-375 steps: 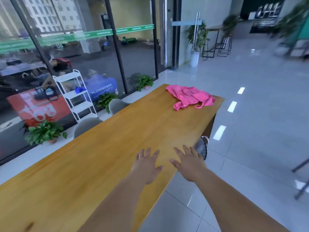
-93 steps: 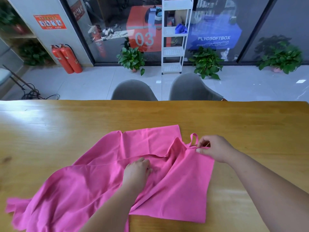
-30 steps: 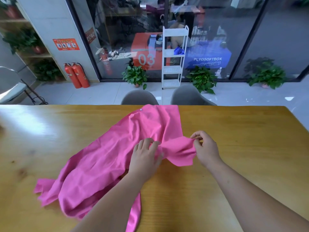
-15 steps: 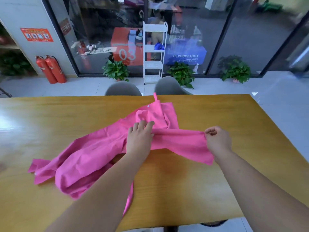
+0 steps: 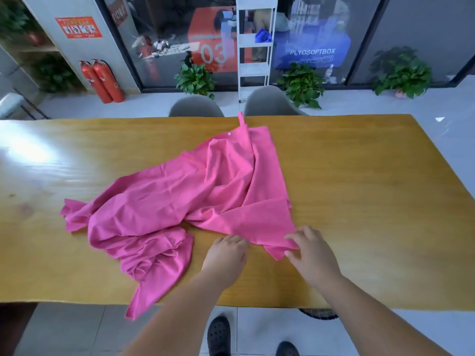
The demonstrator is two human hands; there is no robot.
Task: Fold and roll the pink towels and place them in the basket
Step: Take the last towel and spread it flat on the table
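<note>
Pink towels (image 5: 195,199) lie crumpled in a heap across the middle of the wooden table (image 5: 372,201); one end hangs over the near edge. A flatter corner of the cloth points toward me at the front right. My left hand (image 5: 225,254) sits at the near edge of that flat part with its fingers curled onto the hem. My right hand (image 5: 312,251) pinches the corner tip between thumb and fingers. No basket is plainly in view.
Two grey chairs (image 5: 196,107) stand behind the table's far edge, with a white shelf rack (image 5: 253,44) and potted plants (image 5: 302,83) beyond. A dark round wire object (image 5: 318,313) shows under the near table edge. My black shoes (image 5: 218,335) are on the tiled floor.
Both hands have come back toward me, drawing the towel's corner down to the near side of the table. The cloth between them now lies flat instead of being held up.
</note>
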